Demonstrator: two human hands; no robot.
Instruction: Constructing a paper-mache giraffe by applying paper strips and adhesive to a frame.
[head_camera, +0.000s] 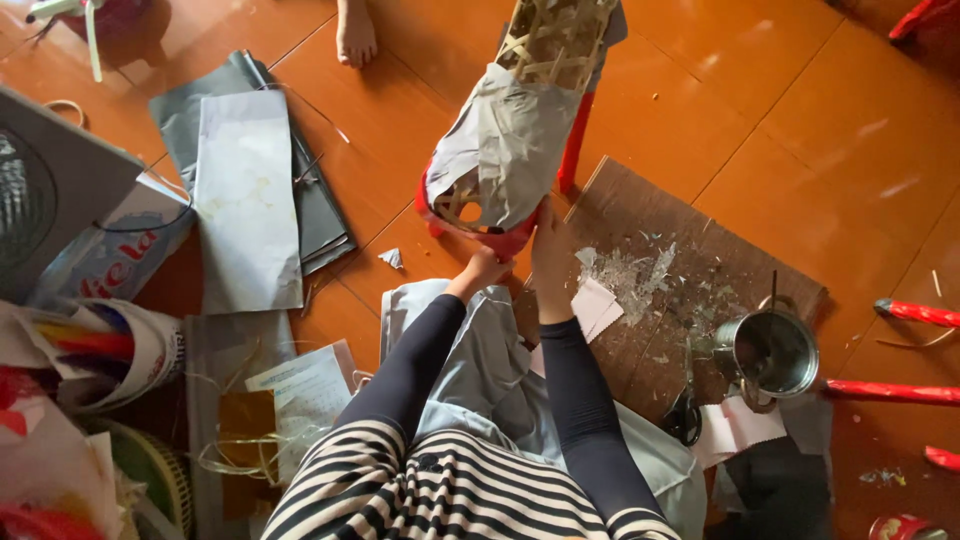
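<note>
Steel pot (768, 352) stands on the brown board (700, 240); its inside is too dim to read. Grey paper covers the woven bamboo frame (520, 120), whose long axis runs from the hands up and away, tilted right. Left hand (482, 270) pinches its red bottom rim; right hand (551, 240) presses there with fingers together.
</note>
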